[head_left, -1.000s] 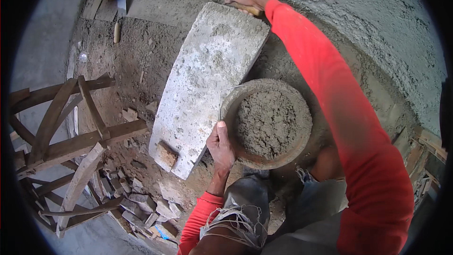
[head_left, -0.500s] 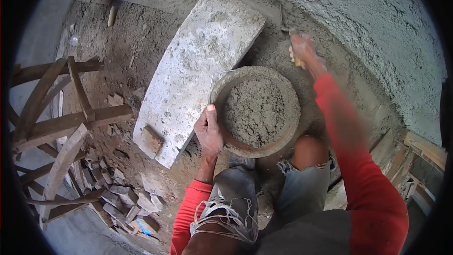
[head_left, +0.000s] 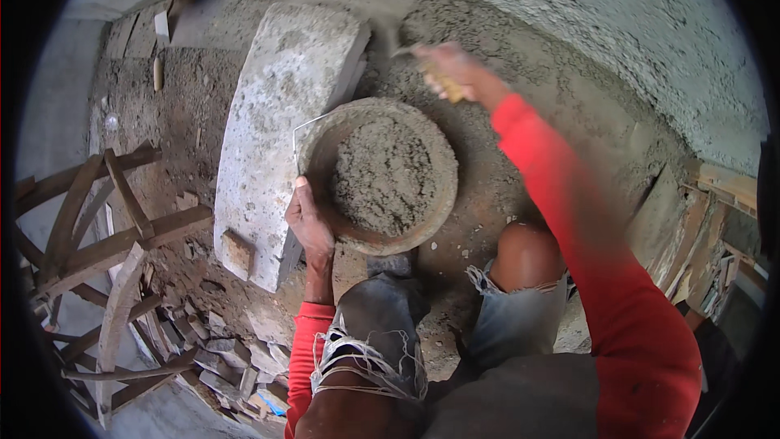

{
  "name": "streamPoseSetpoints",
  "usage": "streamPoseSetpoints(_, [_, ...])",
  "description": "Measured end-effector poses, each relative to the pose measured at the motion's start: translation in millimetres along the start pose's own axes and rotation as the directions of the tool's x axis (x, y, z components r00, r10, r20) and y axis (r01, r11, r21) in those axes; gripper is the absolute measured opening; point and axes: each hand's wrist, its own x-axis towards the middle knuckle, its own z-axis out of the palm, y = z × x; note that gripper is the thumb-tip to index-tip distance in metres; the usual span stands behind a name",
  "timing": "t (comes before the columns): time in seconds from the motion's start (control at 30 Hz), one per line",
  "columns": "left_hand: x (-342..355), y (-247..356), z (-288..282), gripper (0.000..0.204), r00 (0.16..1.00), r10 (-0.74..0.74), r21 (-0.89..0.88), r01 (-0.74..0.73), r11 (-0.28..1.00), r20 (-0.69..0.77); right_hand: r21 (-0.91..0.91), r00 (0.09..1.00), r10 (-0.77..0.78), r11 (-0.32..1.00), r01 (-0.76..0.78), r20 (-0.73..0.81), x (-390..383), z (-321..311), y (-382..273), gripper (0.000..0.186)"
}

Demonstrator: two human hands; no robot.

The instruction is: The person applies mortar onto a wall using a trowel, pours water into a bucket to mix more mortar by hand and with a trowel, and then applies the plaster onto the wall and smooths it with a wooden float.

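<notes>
The person's left hand (head_left: 311, 219) is holding the round, wide-mouthed, mortar-crusted bucket (head_left: 449, 171) at its left side, the thumb lying on the rim near the thin bent wire handle (head_left: 295, 144); the other fingers are mostly hiding from view, so how tightly they are curling cannot be told. The bucket is standing in front of the person's knees, its mouth facing up, and is containing coarse, damp grey mortar (head_left: 386, 175).

The right hand (head_left: 455, 71) is reaching out beyond the bucket, its fingers closing around the yellowish wooden handle (head_left: 445, 85) of a trowel-like tool. The hand is blurring slightly, and the tool's metal end is showing only faintly over the grey, mortar-covered ground (head_left: 528, 122).

Left of the bucket, a long, pale, mortar-spotted slab (head_left: 280, 114) is lying at a slant, with a rough brown brick piece (head_left: 238, 252) resting on its near end. Farther left, a dark frame of crossed wooden beams (head_left: 175, 228) is standing beside a heap of broken grey rubble (head_left: 231, 354). A rough grey plastered wall (head_left: 617, 49) is curving along the upper right.
</notes>
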Motion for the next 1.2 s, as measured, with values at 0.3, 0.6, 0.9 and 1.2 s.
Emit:
streamPoseSetpoints(0.3, [4, -13, -8, 0.046, 0.998, 0.054, 0.004, -0.054, 0.999, 0.032, -0.223, 0.9, -0.042, 0.973, -0.062, -0.434, -83, -70, 40, 0.053])
streamPoseSetpoints(0.6, [6, -9, -4, 0.043, 0.999, -0.034, -0.015, 0.034, 0.999, -0.023, -0.339, 0.997, 0.073, 0.938, -0.064, 0.014, -99, -46, 56, 0.059])
streamPoseSetpoints(0.9, [12, -31, -14, 0.037, 1.0, -0.016, -0.13, 0.017, 0.991, 0.013, -0.242, 0.91, 0.133, 0.94, -0.242, -0.393, -182, -103, 96, 0.065])
streamPoseSetpoints(1.2, [14, -37, -19, 0.041, 0.999, -0.025, -0.146, 0.028, 0.989, 0.024, -0.272, 0.813, -0.05, 0.953, -0.136, -0.58, -228, -157, 90, 0.052])
